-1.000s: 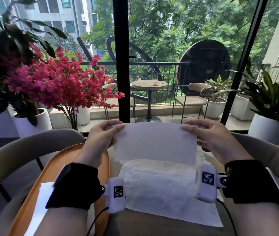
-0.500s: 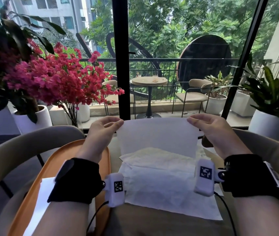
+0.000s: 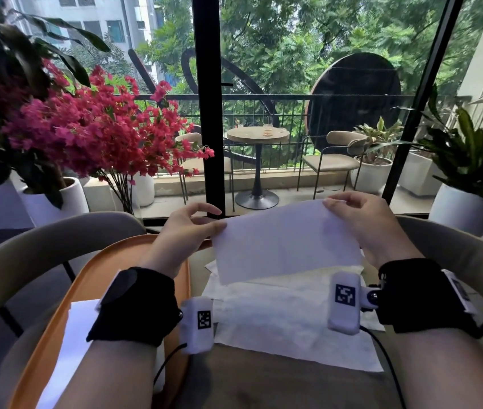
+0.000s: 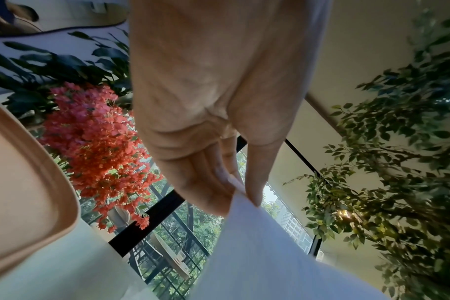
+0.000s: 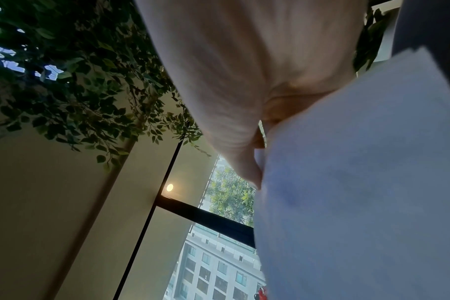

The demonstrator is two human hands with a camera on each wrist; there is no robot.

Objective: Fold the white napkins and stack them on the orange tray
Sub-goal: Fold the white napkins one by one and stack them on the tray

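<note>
Two hands lift one white napkin by its far corners above the worktop: the left hand pinches the left corner between thumb and fingers, and the right hand pinches the right corner the same way, so each grip is narrow and holds the sheet. The sheet hangs tilted, with its lower edge meeting the pile of flat napkins spread at the middle of the worktop; how many lie in that pile cannot be told. One orange tray sits along the worktop's left edge, just beside the pile, with one folded napkin on its near part, partly hidden under the left forearm.
</note>
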